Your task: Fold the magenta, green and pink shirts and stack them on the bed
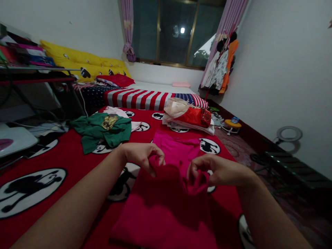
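A bright pink garment [166,211] lies lengthwise on the red blanket [90,193], its far part flat and its middle lifted. My left hand [145,155] pinches the raised cloth on the left side, fingers curled over it. On the right side my right hand [212,169] grips a bunched fold of the same garment. The fabric between the two hands sags a little. Beyond my left hand lies a crumpled green shirt [114,129] with a gold print, partly over a pale pink cloth [116,111].
A stack of folded clothes with a red piece [193,116] on top sits at the blanket's far right. Behind is a bed with a striped cover [140,99]. A desk [38,71] stands left; a yellow stool [232,123] and dark rack [295,169] are right.
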The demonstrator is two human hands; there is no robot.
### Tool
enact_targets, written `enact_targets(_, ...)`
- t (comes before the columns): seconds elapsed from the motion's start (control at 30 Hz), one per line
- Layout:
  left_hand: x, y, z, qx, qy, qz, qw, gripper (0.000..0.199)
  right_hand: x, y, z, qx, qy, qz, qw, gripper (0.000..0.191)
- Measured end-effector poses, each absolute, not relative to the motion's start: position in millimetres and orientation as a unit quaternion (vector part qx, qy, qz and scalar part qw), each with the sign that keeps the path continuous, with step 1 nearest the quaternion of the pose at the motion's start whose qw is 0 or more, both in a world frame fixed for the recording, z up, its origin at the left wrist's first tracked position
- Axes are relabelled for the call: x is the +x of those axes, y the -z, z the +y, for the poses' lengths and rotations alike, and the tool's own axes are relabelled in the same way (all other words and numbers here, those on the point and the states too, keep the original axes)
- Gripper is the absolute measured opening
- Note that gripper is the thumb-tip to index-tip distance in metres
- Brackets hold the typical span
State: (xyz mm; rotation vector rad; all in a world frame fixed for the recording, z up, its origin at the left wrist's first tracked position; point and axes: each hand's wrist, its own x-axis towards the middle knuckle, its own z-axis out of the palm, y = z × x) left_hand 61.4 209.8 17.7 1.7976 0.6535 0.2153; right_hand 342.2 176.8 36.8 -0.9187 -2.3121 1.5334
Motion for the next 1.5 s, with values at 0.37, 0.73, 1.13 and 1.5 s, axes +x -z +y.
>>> enact_targets(0.37, 83.4, -15.1, 222.9, 0.607, -0.397, 0.306, 0.616, 0.035, 342.0, -24.1, 199.4, -0.374, -0.563, -0.634, 0.376, 0.025)
enact_targets(0.73, 73.6, 35.0, 249.7, 0.462, -0.452, 0.462, 0.608, 0.091, 350.4, 47.5, 239.0, -0.559, -0.417, -0.534, 0.478, 0.061)
enact_targets(1.13, 74.4, 49.0, 263.2, 0.566, -0.506, 0.488, 0.431, 0.053, 350.2, 55.6, 244.2, -0.575, -0.266, -0.61, 0.475, 0.046)
enact_targets(1.5, 89.7, 36.8, 252.1, 0.746, -0.385, 0.536, 0.087, 0.051, 322.9, 44.4, 225.2, -0.499, 0.03, -0.757, 0.421, 0.041)
